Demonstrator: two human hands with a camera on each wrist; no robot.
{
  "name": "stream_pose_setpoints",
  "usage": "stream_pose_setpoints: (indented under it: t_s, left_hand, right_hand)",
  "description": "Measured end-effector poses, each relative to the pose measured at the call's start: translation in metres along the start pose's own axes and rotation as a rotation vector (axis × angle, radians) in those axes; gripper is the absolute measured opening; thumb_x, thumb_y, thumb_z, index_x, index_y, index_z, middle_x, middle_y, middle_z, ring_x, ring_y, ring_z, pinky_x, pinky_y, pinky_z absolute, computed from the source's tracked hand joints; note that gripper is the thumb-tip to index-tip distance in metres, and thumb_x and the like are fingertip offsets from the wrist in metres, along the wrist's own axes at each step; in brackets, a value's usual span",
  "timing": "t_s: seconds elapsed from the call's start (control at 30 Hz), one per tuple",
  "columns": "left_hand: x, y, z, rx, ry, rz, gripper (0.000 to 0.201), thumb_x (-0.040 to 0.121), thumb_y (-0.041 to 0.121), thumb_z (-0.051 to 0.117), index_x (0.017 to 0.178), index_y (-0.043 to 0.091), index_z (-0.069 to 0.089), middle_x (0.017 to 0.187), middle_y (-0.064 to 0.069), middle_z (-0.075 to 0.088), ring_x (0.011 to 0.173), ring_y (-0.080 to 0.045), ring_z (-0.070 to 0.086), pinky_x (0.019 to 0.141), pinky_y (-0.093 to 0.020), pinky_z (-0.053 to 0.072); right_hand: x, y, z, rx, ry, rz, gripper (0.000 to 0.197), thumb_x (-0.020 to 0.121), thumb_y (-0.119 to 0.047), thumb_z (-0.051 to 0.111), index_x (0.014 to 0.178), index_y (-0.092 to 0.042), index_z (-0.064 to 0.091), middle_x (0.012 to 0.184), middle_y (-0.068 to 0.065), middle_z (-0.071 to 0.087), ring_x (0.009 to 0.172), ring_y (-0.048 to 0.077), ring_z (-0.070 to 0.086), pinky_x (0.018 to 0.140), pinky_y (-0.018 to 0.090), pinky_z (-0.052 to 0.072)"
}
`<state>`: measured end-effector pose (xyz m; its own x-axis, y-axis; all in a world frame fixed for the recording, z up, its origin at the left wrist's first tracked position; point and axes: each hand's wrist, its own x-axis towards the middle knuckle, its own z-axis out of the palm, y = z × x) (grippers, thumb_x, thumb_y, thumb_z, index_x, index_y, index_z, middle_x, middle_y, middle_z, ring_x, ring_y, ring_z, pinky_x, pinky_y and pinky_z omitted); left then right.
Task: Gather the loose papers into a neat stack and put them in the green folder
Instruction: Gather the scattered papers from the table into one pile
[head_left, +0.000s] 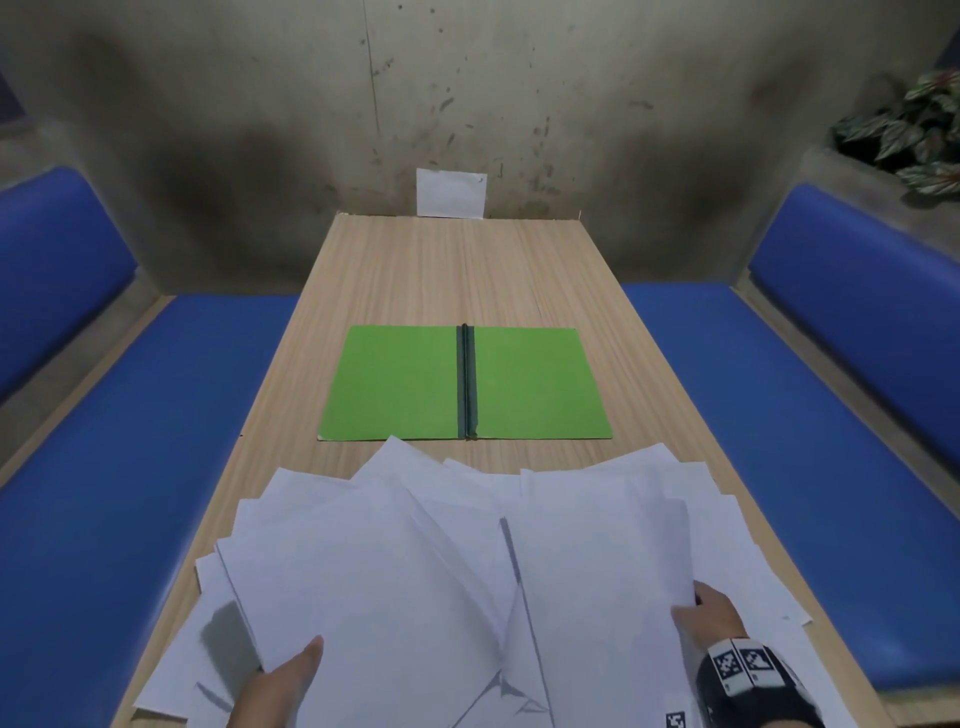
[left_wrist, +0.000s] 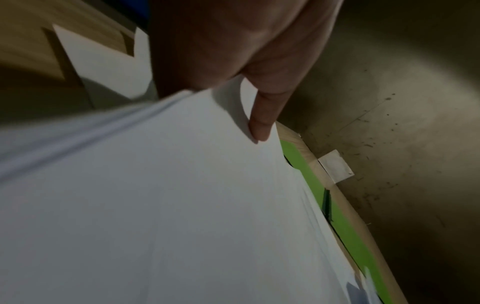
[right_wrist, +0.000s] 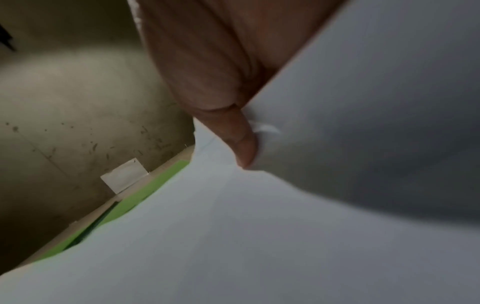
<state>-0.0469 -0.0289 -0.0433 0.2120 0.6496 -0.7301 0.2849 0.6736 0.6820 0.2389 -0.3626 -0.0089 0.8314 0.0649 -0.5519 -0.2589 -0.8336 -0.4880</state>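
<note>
The loose papers (head_left: 467, 561) lie fanned out on the table (head_left: 467, 270), just on my side of the open green folder (head_left: 405, 384). My left hand (head_left: 280, 686) pinches one bunch at its near edge, thumb on top; my right hand (head_left: 711, 618) pinches another bunch the same way.

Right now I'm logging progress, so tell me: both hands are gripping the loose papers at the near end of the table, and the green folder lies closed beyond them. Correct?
Nearly. The green folder is not closed: the head view shows it lying open and flat, dark spine up the middle, beyond the papers. The rest holds: the left hand and right hand both grip the papers at the table's near end.
</note>
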Motion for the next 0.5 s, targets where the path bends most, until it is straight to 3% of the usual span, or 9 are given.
stream_pose_setpoints:
  t_s: [0.07, 0.2, 0.37, 0.43, 0.5]
  left_hand:
    - [-0.001, 0.0, 0.006, 0.0, -0.011, 0.002, 0.046, 0.087, 0.01, 0.06, 0.13, 0.0, 0.046, 0.142, -0.018, 0.046, 0.132, -0.032, 0.042, 0.114, -0.046, 0.027]
    - [-0.018, 0.003, 0.018, 0.129, 0.102, 0.048, 0.043, 0.081, 0.011, 0.068, 0.117, -0.01, 0.054, 0.128, -0.024, 0.057, 0.117, -0.038, 0.053, 0.107, -0.045, 0.037]
    - [-0.055, 0.027, 0.029, 0.269, 0.15, 0.356, 0.046, 0.081, 0.003, 0.064, 0.121, -0.013, 0.048, 0.128, -0.031, 0.054, 0.117, -0.043, 0.051, 0.1, -0.046, 0.036]
    - [-0.071, 0.041, 0.027, 0.292, 0.138, 0.486, 0.051, 0.08, 0.002, 0.065, 0.126, -0.006, 0.044, 0.127, -0.028, 0.055, 0.112, -0.041, 0.053, 0.099, -0.047, 0.039]
    - [-0.088, 0.059, 0.022, 0.314, 0.074, 0.625, 0.064, 0.078, 0.005, 0.069, 0.133, 0.011, 0.037, 0.12, -0.017, 0.06, 0.098, -0.032, 0.057, 0.091, -0.043, 0.043]
  right_hand:
    - [-0.002, 0.002, 0.002, -0.015, -0.019, 0.001, 0.03, 0.084, 0.0, 0.045, 0.111, 0.0, 0.059, 0.093, 0.013, 0.058, 0.086, 0.029, 0.053, 0.074, 0.031, 0.04]
    - [-0.003, 0.001, 0.002, -0.016, -0.036, 0.008, 0.034, 0.085, 0.001, 0.043, 0.116, 0.0, 0.056, 0.097, 0.014, 0.058, 0.086, 0.028, 0.051, 0.075, 0.031, 0.039]
    - [-0.009, 0.0, -0.006, 0.1, 0.013, -0.013, 0.04, 0.086, -0.003, 0.052, 0.126, 0.001, 0.05, 0.127, 0.022, 0.055, 0.112, 0.035, 0.052, 0.092, 0.038, 0.041]
    - [-0.012, -0.002, -0.011, 0.173, 0.066, -0.013, 0.04, 0.087, -0.003, 0.05, 0.127, 0.002, 0.049, 0.13, 0.022, 0.054, 0.117, 0.036, 0.05, 0.097, 0.039, 0.039]
    - [-0.017, -0.007, -0.019, 0.257, 0.132, -0.022, 0.04, 0.089, -0.004, 0.049, 0.128, 0.003, 0.047, 0.132, 0.023, 0.052, 0.119, 0.038, 0.048, 0.099, 0.04, 0.038]
